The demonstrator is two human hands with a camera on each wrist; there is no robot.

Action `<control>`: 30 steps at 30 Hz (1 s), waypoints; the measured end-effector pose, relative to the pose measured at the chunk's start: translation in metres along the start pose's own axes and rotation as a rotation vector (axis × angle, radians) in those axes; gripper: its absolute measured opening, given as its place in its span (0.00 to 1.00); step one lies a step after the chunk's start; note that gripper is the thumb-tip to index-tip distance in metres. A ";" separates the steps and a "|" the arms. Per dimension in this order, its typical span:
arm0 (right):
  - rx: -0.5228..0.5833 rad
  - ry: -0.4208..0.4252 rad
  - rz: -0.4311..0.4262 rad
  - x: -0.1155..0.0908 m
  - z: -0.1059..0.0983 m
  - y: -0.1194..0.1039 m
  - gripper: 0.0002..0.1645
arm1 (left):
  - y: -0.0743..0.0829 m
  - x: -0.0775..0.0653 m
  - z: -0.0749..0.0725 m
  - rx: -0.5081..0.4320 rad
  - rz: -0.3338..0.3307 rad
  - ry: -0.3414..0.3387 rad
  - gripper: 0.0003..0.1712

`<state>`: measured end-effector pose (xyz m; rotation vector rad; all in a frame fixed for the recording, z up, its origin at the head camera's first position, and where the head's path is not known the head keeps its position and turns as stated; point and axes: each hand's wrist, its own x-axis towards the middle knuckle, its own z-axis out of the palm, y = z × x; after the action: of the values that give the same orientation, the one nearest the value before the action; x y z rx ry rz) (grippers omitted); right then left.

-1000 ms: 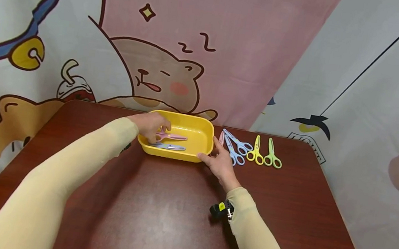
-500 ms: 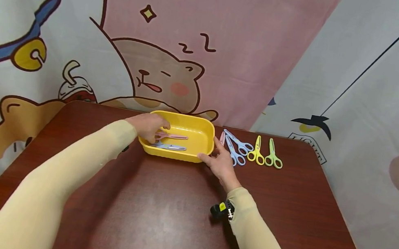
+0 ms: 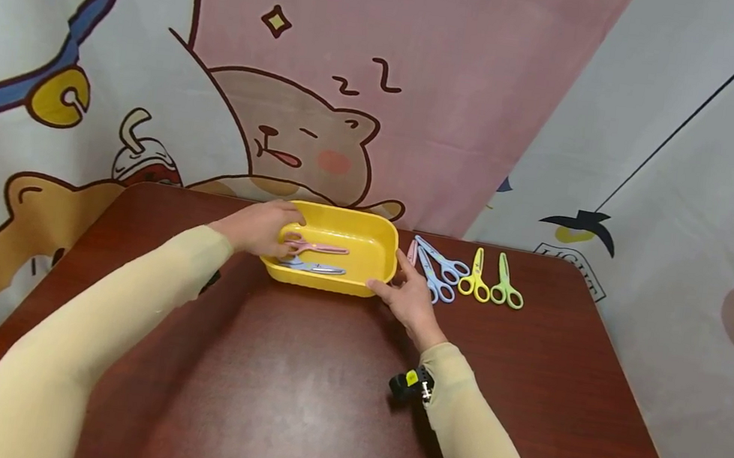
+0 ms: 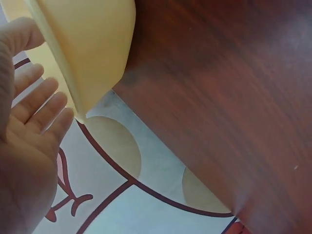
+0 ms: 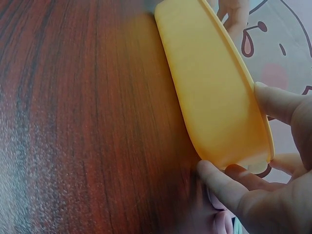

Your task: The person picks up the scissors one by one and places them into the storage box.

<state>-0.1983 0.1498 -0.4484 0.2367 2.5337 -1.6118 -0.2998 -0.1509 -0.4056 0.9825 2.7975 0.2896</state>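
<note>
A yellow plastic tray (image 3: 360,287) stands at the far side of the table. Inside it lie pink scissors (image 3: 327,249) and, nearer me, blue scissors (image 3: 318,269), both with handles to the left. My left hand (image 3: 258,227) is over the tray's left end, beside the scissor handles. Its loosely spread fingers (image 4: 46,107) hold nothing in the left wrist view. At the tray's right end, my right hand (image 3: 409,302) grips the wall, thumb by the near rim and fingers along the outside. The right wrist view shows fingertips (image 5: 212,170) low on the tray wall.
Right of the tray lie two blue scissors (image 3: 437,281), yellow scissors (image 3: 474,280), green scissors (image 3: 504,281) and partly hidden pink scissors (image 3: 412,251). A printed curtain (image 3: 449,102) hangs right behind the table's back edge (image 3: 208,193).
My left hand has drawn back leftward off the scissor handles, which show more now. The right hand keeps its hold on the tray, and the scissors stay in place.
</note>
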 end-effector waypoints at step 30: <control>0.007 -0.006 0.000 0.002 0.000 0.002 0.57 | -0.008 -0.055 0.043 -0.373 -0.257 0.239 0.50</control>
<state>-0.1995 0.1509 -0.4508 0.2316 2.5244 -1.6190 -0.2530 -0.1863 -0.4437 0.5279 2.8755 0.9031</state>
